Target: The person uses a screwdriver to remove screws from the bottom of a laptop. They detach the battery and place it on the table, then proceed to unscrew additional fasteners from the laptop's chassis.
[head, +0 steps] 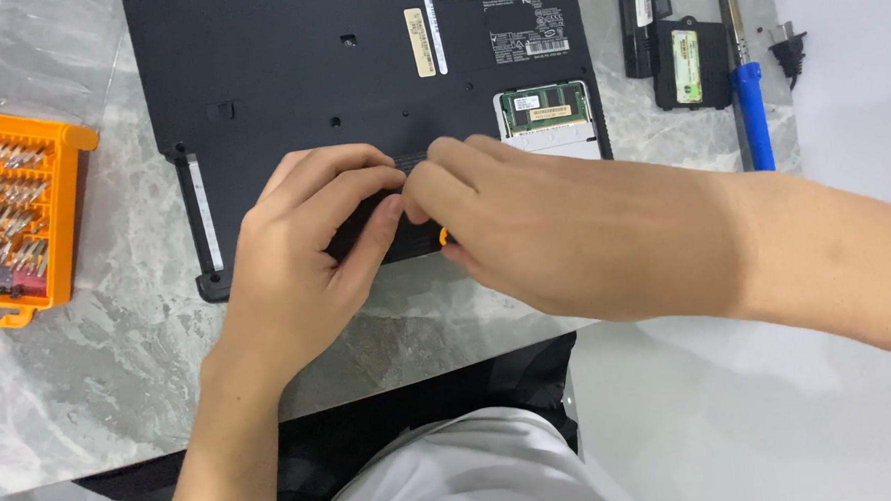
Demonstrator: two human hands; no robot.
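Note:
A black laptop [298, 77] lies upside down on the grey marble table [100, 366], with an open memory bay [548, 109] showing a green circuit board. My left hand [305, 247] rests on the laptop's near edge, fingers curled against the casing. My right hand [525, 232] reaches in from the right and meets the left at the same spot. A small orange piece [444, 238], seemingly a tool's handle, peeks out under the right hand's fingers. What the fingertips touch is hidden by the hands.
An orange tray of several screwdriver bits [13, 214] sits at the left edge. At the back right lie a black cover plate [691, 64], a black battery-like bar [637, 22], a blue-handled soldering iron [753, 107] and a plug [787, 47]. The table's near edge crosses in front of my lap.

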